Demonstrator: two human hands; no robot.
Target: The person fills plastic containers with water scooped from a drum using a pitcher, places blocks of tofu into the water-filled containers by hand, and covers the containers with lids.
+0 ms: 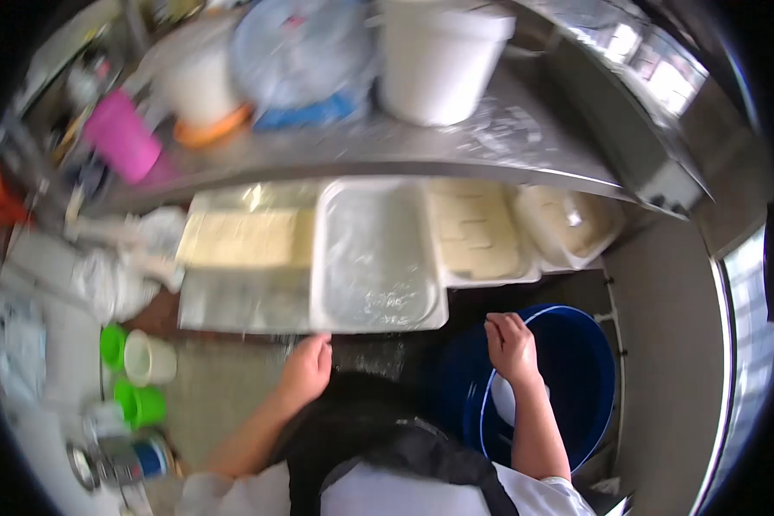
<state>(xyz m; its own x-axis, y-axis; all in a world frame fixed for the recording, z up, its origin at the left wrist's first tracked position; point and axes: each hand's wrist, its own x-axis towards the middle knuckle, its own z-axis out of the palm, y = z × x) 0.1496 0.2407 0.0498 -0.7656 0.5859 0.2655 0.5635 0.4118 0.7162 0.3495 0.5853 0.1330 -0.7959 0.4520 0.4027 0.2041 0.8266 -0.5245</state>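
Currently, in the head view, holds both bare hands out in front of the body, well apart from each other. Has the left hand [308,370] just below the near left corner of a white rectangular tub [316,267], with the fingers bent together and blurred; cannot tell how fully closed, or whether touching the rim. Has the right hand [512,348] above the left side of a deep blue barrel [585,378], with the fingers curled inward and the palm hidden; cannot tell whether closed on anything. Shows a white object [504,400] inside the barrel, partly covered by the right forearm. Shows clear liquid [378,249] in the tub, straight ahead and under the edge of a steel shelf [542,155]. Shows to the left of the tub a grey tray [241,301] with a pale yellow slab [245,239], and to the right a cream slab [477,228] marked with lines in a second white container [490,279], then a rounded container [600,232] beyond. Includes on the shelf a white bucket [443,69] and a magenta cup [122,133]. Includes at far left green cups [139,404] near a white cup [152,357].
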